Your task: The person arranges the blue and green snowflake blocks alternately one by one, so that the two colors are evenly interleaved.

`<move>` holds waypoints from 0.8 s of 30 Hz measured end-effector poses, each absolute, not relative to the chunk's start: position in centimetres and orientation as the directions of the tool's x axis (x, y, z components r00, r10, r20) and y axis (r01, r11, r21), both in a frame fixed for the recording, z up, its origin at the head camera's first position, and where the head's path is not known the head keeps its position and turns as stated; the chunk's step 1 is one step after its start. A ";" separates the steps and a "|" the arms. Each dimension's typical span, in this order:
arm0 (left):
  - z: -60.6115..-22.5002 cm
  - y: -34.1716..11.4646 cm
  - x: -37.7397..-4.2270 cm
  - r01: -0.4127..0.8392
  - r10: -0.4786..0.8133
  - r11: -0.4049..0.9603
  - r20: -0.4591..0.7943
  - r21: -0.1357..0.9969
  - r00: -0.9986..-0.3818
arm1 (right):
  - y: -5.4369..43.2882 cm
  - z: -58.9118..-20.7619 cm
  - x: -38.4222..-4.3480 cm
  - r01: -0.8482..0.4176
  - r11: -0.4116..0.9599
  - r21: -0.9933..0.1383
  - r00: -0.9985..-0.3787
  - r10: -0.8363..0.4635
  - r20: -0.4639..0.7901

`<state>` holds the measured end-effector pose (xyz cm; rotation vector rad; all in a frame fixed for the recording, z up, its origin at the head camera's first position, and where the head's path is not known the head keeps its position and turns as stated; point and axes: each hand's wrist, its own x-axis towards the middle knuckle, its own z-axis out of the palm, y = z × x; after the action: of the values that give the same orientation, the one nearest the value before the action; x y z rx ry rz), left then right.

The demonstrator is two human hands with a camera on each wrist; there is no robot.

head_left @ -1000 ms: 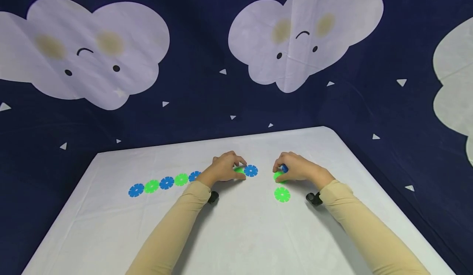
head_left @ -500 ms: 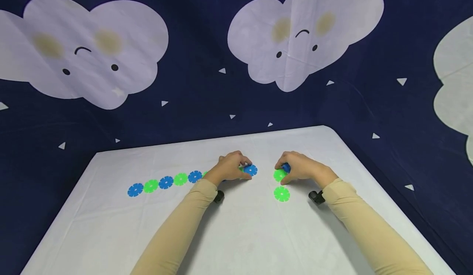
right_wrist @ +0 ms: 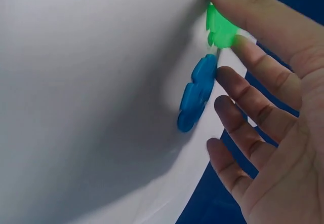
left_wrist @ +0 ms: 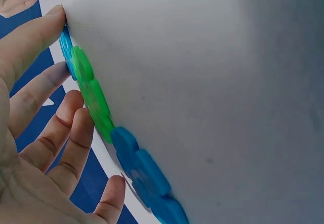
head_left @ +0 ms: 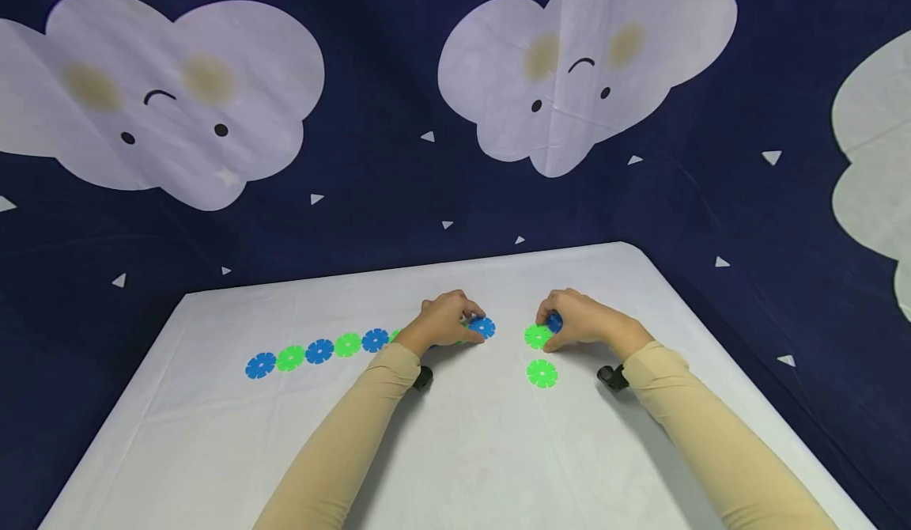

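Observation:
My left hand (head_left: 443,320) reaches over the right part of a row of notched interlocking discs, its thumb and index finger pinching the blue disc (head_left: 484,327) at the row's end. Under its other fingers lie a green disc (left_wrist: 91,92) and a further blue disc (left_wrist: 144,168). To the right, my right hand (head_left: 580,320) pinches a green disc (head_left: 537,336) between thumb and index finger. Another blue disc (right_wrist: 197,95) sits beside that green one, under the right hand's curved fingers. A gap separates the two pinched discs.
A loose green disc (head_left: 542,373) lies just in front of the right hand. Leftward the row continues with alternating blue (head_left: 260,365) and green discs (head_left: 290,358) on the white table (head_left: 463,451). A dark blue cloud-patterned cloth (head_left: 384,119) hangs behind.
The left hand has slid right along the row to its end blue disc. The right hand has shifted slightly right, and its green disc slightly left, showing more of it and the blue one.

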<state>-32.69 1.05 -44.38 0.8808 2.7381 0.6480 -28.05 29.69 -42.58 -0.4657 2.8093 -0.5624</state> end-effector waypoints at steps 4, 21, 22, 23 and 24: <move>-44.4 1.1 -32.8 0.504 0.588 0.726 -0.044 0.468 -0.807 | 29.2 -42.6 -27.9 -0.274 0.848 -0.454 -0.909 -0.382 -0.164; -44.5 1.2 -32.9 0.465 0.562 0.738 -0.064 0.488 -0.825 | 28.8 -43.1 -28.0 -0.317 0.768 -0.556 -0.866 -0.474 -0.161; -44.5 1.2 -32.8 0.464 0.561 0.738 -0.064 0.490 -0.825 | 28.8 -43.2 -28.0 -0.321 0.767 -0.556 -0.865 -0.477 -0.159; -44.5 1.2 -32.8 0.464 0.562 0.738 -0.065 0.491 -0.825 | 28.7 -43.2 -28.0 -0.317 0.768 -0.557 -0.866 -0.473 -0.160; -44.4 1.2 -32.8 0.463 0.562 0.737 -0.065 0.492 -0.825 | 28.7 -43.2 -28.0 -0.313 0.771 -0.555 -0.868 -0.470 -0.163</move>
<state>-32.82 1.22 -44.45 0.8154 2.7295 0.6901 -28.04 28.68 -43.17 -0.6061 2.6730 -0.7627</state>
